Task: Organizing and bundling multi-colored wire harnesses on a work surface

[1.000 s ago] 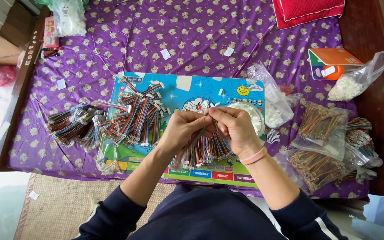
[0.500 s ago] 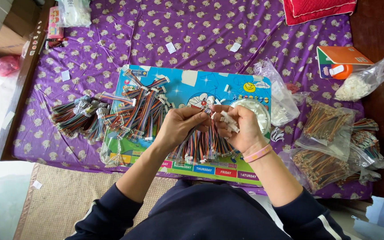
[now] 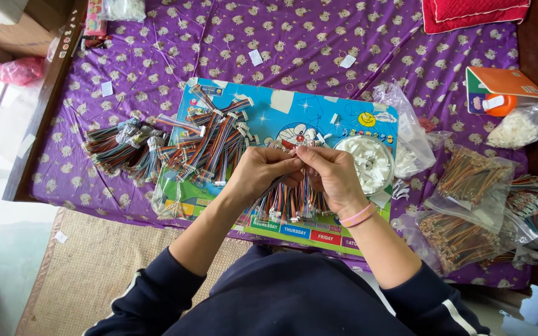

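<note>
My left hand (image 3: 261, 173) and my right hand (image 3: 331, 176) meet fingertip to fingertip above a blue cartoon board (image 3: 294, 115), pinching a multicoloured wire bundle (image 3: 291, 202) that hangs down beneath them. What sits at the pinched end is hidden by my fingers. A pink band circles my right wrist. Just right of my right hand stands a round clear bowl of small white connectors (image 3: 372, 163). Left of my left hand lies a spread of finished coloured wire bundles (image 3: 210, 146) with white ends.
More wire bundles (image 3: 122, 149) lie on the purple patterned cloth (image 3: 281, 37) at left. Clear bags of wires (image 3: 474, 180) are stacked at right, a bag of white parts (image 3: 521, 127) and an orange box (image 3: 499, 84) at far right, a red cushion (image 3: 474, 12) at top.
My hands have drawn together and risen slightly, fingertips now meeting over the wire bundle. The view has shifted a little.
</note>
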